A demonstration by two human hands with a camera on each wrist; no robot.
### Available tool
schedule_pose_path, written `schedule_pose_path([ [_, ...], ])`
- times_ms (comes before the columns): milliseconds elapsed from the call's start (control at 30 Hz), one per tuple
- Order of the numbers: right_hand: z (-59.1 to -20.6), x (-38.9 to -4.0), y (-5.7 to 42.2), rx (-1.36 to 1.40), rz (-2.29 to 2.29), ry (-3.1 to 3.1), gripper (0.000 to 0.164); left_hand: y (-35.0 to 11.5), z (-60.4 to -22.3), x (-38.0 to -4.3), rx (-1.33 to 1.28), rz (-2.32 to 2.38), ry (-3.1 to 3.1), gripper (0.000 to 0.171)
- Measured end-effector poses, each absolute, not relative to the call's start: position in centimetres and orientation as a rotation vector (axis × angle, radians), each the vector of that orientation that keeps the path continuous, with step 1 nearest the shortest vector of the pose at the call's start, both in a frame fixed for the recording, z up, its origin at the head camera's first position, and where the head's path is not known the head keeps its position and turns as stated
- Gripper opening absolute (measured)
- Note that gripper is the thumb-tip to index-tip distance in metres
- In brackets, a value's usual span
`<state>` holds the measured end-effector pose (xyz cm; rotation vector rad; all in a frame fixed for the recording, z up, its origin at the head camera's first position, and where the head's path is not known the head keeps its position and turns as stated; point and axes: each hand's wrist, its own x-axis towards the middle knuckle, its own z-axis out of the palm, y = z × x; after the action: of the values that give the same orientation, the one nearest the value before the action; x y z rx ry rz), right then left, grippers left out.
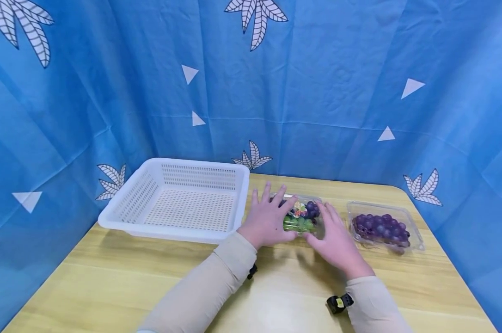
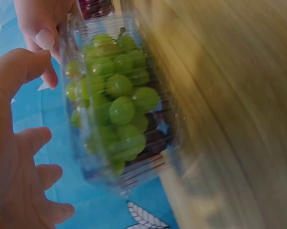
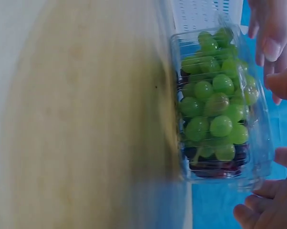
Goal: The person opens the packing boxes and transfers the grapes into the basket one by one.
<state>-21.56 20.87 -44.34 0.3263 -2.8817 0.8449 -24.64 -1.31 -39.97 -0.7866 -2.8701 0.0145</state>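
1. The left hand (image 1: 269, 222) has its fingers spread wide over the left part of a clear plastic grape box (image 3: 260, 143). It grips nothing.
2. The right hand (image 1: 336, 240) is open wide too, by the box's right end, with no grip. I can't tell if either hand touches the plastic.
3. The box is between the hands, on the wooden table (image 1: 109, 286). It has green grapes (image 1: 298, 225) in front and dark grapes (image 1: 312, 209) behind.
4. I think the step now is getting both hands around the box. The next move would call for a soft, even hold.
5. A bright sticker (image 1: 298, 209) is on the box. Its words are too small to read.
6. A white basket (image 1: 172, 234) is to the left. To the right, a second clear box (image 1: 416, 235) has purple grapes (image 1: 382, 229).
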Motion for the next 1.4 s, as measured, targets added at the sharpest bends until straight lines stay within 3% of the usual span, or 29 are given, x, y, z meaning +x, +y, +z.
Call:
schedule_pose_path([
  [267,-45.6,-21.9,21.3,0.303,1.237,-2.812,0.111,-0.1,-41.4,-25.7,-0.791,-0.018,-2.914,0.1],
  [767,-47.1,-22.2,21.9,0.251,1.704,-2.674,0.11,0.7,-42.1,-27.0,-0.814,-0.009,-2.966,0.111],
  [1400,-47.3,-22.4,21.5,0.061,1.78,-2.685,0.111,1.4,-42.9,-27.6,-0.777,-0.113,-2.887,0.095],
])
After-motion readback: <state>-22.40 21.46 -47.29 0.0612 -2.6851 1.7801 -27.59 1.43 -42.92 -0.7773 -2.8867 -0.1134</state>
